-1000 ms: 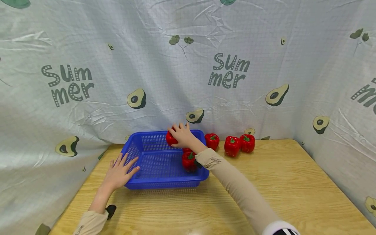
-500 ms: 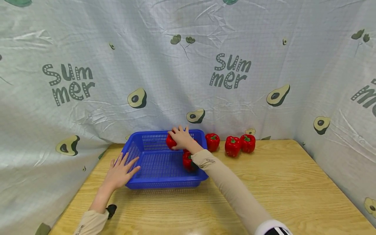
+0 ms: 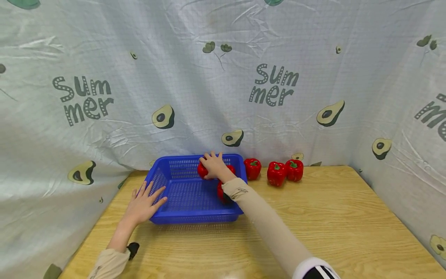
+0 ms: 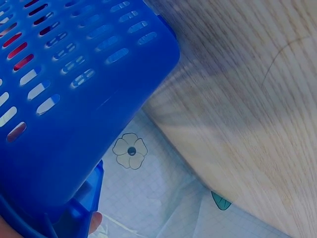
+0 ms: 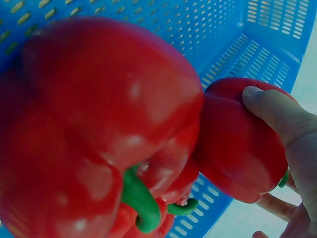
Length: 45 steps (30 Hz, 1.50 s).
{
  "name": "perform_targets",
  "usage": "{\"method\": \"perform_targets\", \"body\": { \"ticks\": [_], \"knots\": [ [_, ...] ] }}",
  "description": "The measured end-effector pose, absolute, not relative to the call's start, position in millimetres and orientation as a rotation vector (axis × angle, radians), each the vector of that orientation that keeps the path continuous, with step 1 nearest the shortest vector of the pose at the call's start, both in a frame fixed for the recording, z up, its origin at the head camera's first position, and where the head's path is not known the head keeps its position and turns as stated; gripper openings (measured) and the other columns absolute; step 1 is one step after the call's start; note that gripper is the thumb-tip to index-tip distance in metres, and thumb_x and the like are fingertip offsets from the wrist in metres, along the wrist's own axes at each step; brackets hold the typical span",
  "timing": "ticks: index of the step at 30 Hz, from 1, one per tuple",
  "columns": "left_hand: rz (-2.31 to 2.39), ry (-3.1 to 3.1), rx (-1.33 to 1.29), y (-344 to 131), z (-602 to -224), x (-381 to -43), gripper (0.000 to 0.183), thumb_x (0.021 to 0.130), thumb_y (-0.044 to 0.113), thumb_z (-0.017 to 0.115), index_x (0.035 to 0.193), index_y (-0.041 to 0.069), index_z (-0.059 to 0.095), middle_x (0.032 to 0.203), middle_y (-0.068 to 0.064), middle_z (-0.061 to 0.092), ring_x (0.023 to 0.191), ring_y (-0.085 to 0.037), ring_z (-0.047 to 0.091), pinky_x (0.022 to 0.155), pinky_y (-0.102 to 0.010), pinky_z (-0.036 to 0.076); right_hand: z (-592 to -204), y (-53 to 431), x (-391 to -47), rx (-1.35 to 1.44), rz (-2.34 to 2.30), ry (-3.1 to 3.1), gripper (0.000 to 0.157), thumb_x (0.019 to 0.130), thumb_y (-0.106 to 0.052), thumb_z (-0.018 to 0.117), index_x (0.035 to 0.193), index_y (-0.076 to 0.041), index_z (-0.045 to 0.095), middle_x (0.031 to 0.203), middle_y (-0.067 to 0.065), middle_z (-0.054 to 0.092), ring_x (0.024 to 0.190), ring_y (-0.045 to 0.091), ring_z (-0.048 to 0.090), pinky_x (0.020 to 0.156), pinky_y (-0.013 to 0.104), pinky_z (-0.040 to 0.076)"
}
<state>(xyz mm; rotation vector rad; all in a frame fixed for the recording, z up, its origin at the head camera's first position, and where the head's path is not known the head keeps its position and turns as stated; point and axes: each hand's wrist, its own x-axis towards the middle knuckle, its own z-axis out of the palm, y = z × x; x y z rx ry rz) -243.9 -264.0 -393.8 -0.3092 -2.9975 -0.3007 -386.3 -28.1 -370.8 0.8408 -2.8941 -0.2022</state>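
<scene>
My right hand (image 3: 215, 166) grips a red bell pepper (image 3: 202, 170) low inside the blue basket (image 3: 193, 213), toward its back right. In the right wrist view, the thumb (image 5: 270, 106) lies over that pepper (image 5: 242, 144) and other fingers come round its stem end. Beside it in the basket are more red bell peppers, one big in front (image 5: 99, 114) with a green stem. From above, the wrist and sleeve partly cover them. My left hand (image 3: 142, 205) rests with spread fingers on the basket's left rim; only a little of it shows in the left wrist view.
Outside the basket's right side, one bell pepper (image 3: 252, 169) stands close to it. Farther right, two more, a front one (image 3: 276, 173) and a back one (image 3: 294, 170), stand together. A printed curtain (image 3: 195, 85) hangs behind the wooden table (image 3: 334, 217).
My right hand has lowered slightly with its bell pepper deeper into the basket, and its forearm has shifted left. The left hand stays on the rim.
</scene>
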Motion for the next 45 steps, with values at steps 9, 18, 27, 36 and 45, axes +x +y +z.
{"method": "perform_targets", "body": {
  "ticks": [9, 18, 27, 36, 45],
  "knots": [
    [-0.323, -2.976, -0.313, -263, -393, -240, 0.056, 0.090, 0.048, 0.040, 0.134, 0.012, 0.042, 0.141, -0.031, 0.024, 0.131, -0.049, 0.012, 0.101, -0.066, 0.006, -376, -31, -388, 0.838, -0.285, -2.870, 0.066, 0.075, -0.047, 0.066, 0.131, -0.021, 0.040, 0.132, 0.004, 0.043, 0.124, 0.026, 0.036, 0.102, 0.055, 0.027],
    [-0.397, -2.918, -0.343, -265, -397, -242, 0.056, 0.089, 0.049, 0.041, 0.133, 0.014, 0.043, 0.139, -0.032, 0.026, 0.132, -0.048, 0.010, 0.101, -0.066, 0.004, -375, -32, -385, 0.825, -0.315, -2.891, 0.068, 0.076, -0.048, 0.065, 0.133, -0.020, 0.040, 0.133, 0.003, 0.045, 0.125, 0.024, 0.039, 0.104, 0.056, 0.025],
    [-0.289, -2.990, -0.315, -263, -393, -241, 0.056, 0.091, 0.048, 0.039, 0.134, 0.013, 0.041, 0.142, -0.030, 0.023, 0.132, -0.049, 0.011, 0.102, -0.066, 0.007, -387, -39, -392, 0.798, -0.328, -2.968, 0.076, 0.072, -0.053, 0.066, 0.136, -0.022, 0.038, 0.135, 0.002, 0.044, 0.126, 0.021, 0.039, 0.104, 0.059, 0.022],
    [-0.307, -2.990, -0.319, -264, -394, -244, 0.060, 0.091, 0.052, 0.035, 0.135, 0.011, 0.040, 0.142, -0.031, 0.021, 0.132, -0.049, 0.009, 0.102, -0.066, 0.004, -399, -43, -398, 0.790, -0.331, -2.976, 0.076, 0.068, -0.052, 0.069, 0.133, -0.022, 0.041, 0.135, 0.002, 0.044, 0.125, 0.022, 0.040, 0.104, 0.058, 0.024],
    [-0.303, -2.989, -0.313, -265, -395, -242, 0.056, 0.091, 0.048, 0.039, 0.135, 0.012, 0.041, 0.142, -0.031, 0.022, 0.132, -0.049, 0.010, 0.102, -0.066, 0.005, -393, -39, -379, 0.812, -0.406, -2.946, 0.077, 0.072, -0.053, 0.065, 0.136, -0.020, 0.038, 0.138, 0.002, 0.041, 0.127, 0.021, 0.039, 0.104, 0.051, 0.027]
  ]
}}
